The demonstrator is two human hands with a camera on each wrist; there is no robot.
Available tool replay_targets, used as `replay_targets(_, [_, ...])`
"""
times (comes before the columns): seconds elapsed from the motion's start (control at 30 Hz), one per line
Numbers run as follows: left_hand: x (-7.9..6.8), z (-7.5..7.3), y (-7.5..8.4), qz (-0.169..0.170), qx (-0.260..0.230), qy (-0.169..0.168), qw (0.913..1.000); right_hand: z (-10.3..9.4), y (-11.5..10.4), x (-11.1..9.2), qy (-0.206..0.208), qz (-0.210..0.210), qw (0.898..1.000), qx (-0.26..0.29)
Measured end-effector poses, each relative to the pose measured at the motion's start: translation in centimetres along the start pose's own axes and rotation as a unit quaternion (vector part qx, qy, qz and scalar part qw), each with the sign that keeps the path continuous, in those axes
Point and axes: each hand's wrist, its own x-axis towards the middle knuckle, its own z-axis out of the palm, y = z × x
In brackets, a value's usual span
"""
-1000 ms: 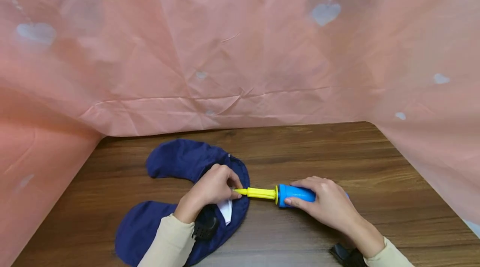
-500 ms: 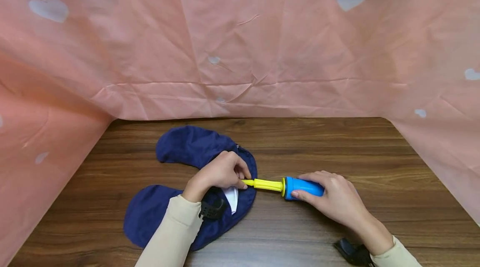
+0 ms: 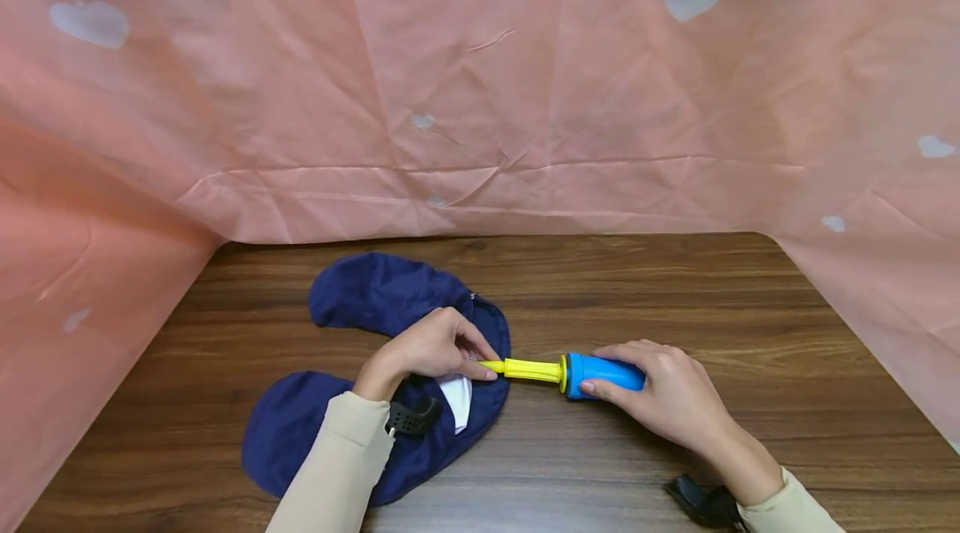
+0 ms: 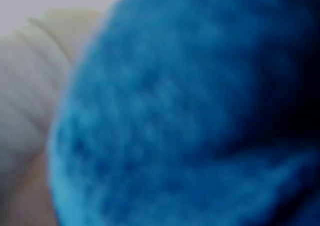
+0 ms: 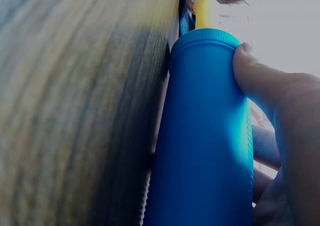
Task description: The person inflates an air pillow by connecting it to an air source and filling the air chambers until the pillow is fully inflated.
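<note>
A navy blue U-shaped neck pillow [image 3: 442,458] lies flat on the table, looking slack, with a white tag [image 3: 457,401] showing at its inner side. Over its curved end, my left hand [image 3: 438,343] pinches the tip of the yellow nozzle [image 3: 531,371] between thumb and fingers; the tip's end is hidden by them. The nozzle belongs to a blue balloon hand pump [image 3: 606,376] lying sideways to the right. My right hand [image 3: 667,391] grips the pump's barrel, thumb along its near side. The right wrist view shows the thumb [image 5: 255,71] by the ribbed collar. Blurred blue fabric [image 4: 165,101] fills most of the left wrist view.
The brown wooden table [image 3: 675,291] extends around the pillow and pump. A pink curtain [image 3: 480,83] with pale hearts hangs along the back and both sides. Black straps [image 3: 416,416] sit at the wrists below beige sleeves.
The head view has shifted, so everything sits slightly higher and more to the right than a second ago. My left thumb has slid a little further along the nozzle tip; my right grip is unchanged.
</note>
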Motion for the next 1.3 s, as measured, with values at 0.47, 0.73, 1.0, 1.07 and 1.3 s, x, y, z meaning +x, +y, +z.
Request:
replay_targets(0.47, [0.4, 0.5, 0.9, 0.015, -0.011, -0.015, 0.9997, -0.2, -0.1, -0.3, 0.015, 0.001, 1.000, 0.001])
replay_targets(0.73, [0.5, 0.9, 0.9, 0.003, -0.006, -0.002, 1.0000, -0.3, -0.1, -0.5, 0.011, 0.007, 1.000, 0.000])
replay_targets(1.0, [0.0, 1.2, 0.3, 0.001, -0.019, -0.002, 0.9998, -1.7, 1.5, -0.7, -0.046, -0.031, 0.998, 0.001])
replay_targets(1.07, [-0.1, 1.3, 0.1, -0.001, -0.027, -0.001, 0.9996, -2.5, 2.7, -1.0, -0.074, -0.023, 0.997, 0.021])
replay_targets(1.3, [-0.1, 1.3, -0.1, 0.005, -0.036, 0.001, 0.9993, -4.5, 7.4, -2.6, -0.149, 0.076, 0.970, 0.177])
